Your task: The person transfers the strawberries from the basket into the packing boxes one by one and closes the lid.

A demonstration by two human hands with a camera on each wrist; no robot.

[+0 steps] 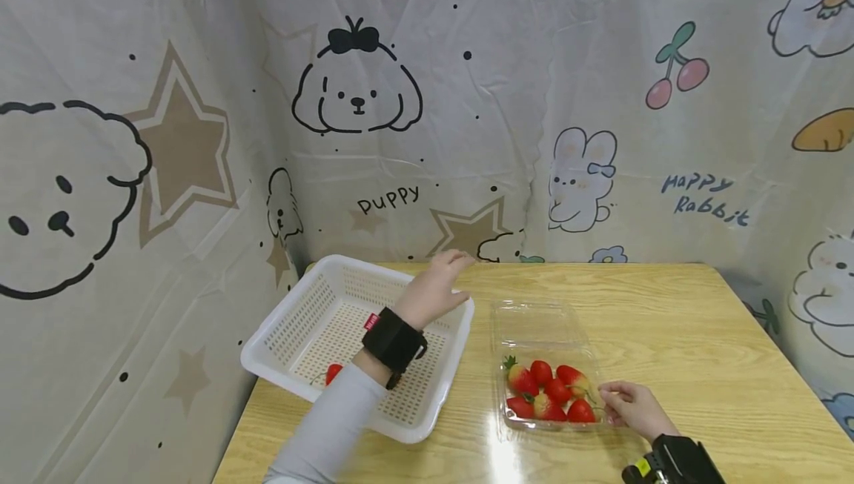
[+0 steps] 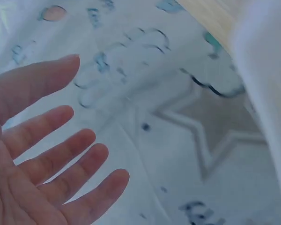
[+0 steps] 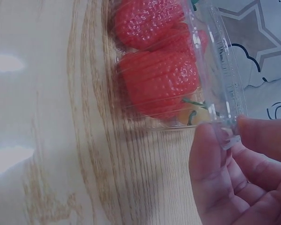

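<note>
Right wrist: grip (image 3: 246, 176) on clear box (image 3: 220, 77)

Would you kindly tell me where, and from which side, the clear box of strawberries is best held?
I'd pinch the thin lip toward the near right corner of the clear box, coming from the right, where the right hand pinches it: the lip juts out past the strawberries, which probably leaves room to grip without squeezing them.
</note>
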